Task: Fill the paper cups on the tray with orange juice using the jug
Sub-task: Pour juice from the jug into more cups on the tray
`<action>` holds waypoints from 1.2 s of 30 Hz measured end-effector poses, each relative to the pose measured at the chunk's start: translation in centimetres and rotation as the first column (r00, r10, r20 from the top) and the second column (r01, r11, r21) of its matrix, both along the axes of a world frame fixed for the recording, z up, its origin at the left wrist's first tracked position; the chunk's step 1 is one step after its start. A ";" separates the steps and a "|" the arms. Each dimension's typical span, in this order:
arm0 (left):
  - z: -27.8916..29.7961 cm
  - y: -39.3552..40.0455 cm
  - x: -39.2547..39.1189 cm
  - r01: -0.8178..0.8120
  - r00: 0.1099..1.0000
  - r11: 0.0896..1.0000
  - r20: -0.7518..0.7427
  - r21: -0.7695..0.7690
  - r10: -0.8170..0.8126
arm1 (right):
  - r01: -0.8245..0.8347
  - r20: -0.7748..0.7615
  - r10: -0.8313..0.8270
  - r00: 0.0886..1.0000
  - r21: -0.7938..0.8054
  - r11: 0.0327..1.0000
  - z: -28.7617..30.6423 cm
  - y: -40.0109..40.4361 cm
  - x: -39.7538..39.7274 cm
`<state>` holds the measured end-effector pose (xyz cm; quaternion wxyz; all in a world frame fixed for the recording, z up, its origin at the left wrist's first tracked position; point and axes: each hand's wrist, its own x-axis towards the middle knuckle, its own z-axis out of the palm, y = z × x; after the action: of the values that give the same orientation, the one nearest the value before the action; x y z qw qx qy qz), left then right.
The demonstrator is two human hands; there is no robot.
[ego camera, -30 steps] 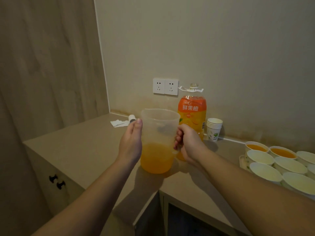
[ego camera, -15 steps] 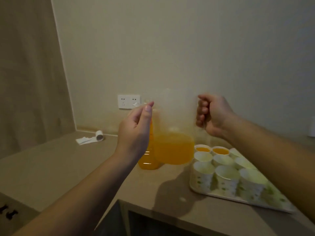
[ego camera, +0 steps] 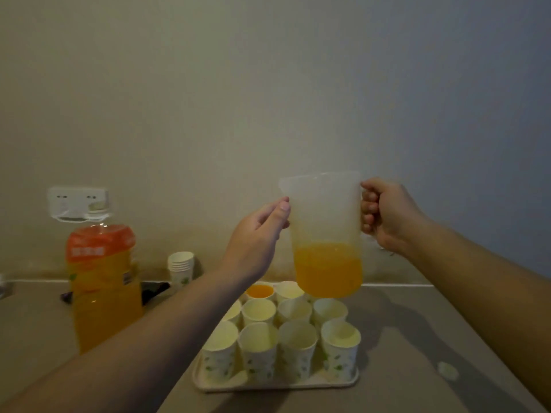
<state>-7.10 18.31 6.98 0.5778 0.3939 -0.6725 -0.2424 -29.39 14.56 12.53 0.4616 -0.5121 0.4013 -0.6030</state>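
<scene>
a: jug [ego camera: 325, 231] status?
b: upright in the air over the back cups [ego camera: 293, 308], about a third full of juice [ego camera: 328, 271].
a: hands?
b: right hand [ego camera: 387, 217] clenched round the handle. left hand [ego camera: 258, 236] steadies the side, fingers straight.
a: tray [ego camera: 274, 384]?
b: on the counter [ego camera: 417, 338]; one back cup holds juice. bottle [ego camera: 101, 281] stands at left.
</scene>
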 end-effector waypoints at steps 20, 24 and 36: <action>-3.8 -4.9 -6.7 0.165 0.973 0.974 0.135 0.154 -0.187 | 0.136 -0.281 -0.117 0.952 0.049 0.989 -0.9 -5.0 -9.1; -6.0 -4.3 -6.0 0.204 0.948 0.952 0.196 0.230 -0.251 | 0.136 -0.409 -0.098 0.907 0.065 0.989 -1.6 -6.2 -8.4; -9.2 -2.3 -4.4 0.030 0.802 0.999 0.595 0.035 -0.045 | 0.190 -0.586 -0.103 0.803 0.089 0.978 -3.3 -7.9 -5.7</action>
<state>-11.47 15.99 -2.21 0.3280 0.4437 -0.8244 -0.1259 -35.10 6.69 9.22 0.3054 -0.6037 0.6033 -0.4222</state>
